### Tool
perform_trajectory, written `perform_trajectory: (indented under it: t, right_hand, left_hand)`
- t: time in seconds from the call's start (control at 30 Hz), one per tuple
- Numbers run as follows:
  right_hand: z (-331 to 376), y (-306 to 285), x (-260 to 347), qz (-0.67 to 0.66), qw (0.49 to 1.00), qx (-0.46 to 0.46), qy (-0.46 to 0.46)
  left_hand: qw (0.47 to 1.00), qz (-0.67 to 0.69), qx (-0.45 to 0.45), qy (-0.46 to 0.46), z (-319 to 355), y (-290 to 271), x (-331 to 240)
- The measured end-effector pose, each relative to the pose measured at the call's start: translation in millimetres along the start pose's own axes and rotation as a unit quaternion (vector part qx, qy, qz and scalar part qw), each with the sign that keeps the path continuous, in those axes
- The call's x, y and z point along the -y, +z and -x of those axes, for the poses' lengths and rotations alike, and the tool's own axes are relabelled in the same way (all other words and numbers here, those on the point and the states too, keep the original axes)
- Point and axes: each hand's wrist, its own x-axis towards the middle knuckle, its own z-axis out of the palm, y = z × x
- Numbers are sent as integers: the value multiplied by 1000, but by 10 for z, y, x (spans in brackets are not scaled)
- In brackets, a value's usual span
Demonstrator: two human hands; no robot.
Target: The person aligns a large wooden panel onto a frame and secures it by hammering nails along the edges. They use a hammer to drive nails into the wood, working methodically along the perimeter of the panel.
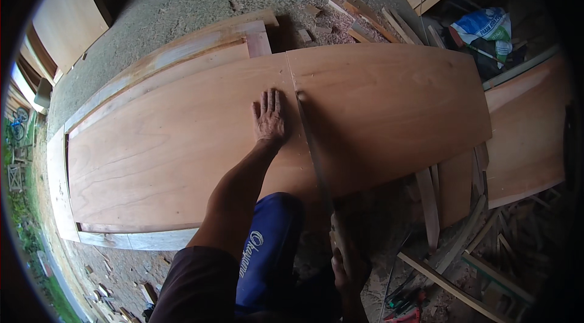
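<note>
A large sheet of reddish plywood [182,134] lies across a pale wooden frame [125,241]. My left hand [269,117] rests flat on the sheet with its fingers stretched out, just left of the saw line. Low in the view, my right hand [345,274] is wrapped round the handle of a handsaw [316,162]; shadow hides some of its fingers. The long, thin blade slants across the sheet, its tip near the dark end of a cut. From there a narrow slit [290,67] runs to the sheet's far edge. My blue-clad knee [271,244] is against the near edge.
Wood offcuts [365,19] and sawdust lie on the rough floor beyond the sheet. At the right are a blue-and-white bag [483,28] and another plywood panel [526,134]. Loose battens [450,283] and red-handled pliers [407,311] lie at the lower right.
</note>
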Motion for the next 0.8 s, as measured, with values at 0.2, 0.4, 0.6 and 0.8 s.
perform_trajectory:
  t: [0.2,0.4,0.6,0.8]
  right_hand:
    - [-375,245,-571,-44,997,12,-67]
    - [-572,331,-725,29,989,-25,-142]
    - [379,-143,-398,62,997,34,-34]
    - [-712,359,-443,-46,997,-2,-58]
  left_hand:
    - [1000,6,-8,10,22,-7,-152]
    - [999,4,13,39,408,-63,-250]
    - [1000,2,-6,25,458,-30,-190]
    - [999,-13,-5,31,407,8,-167]
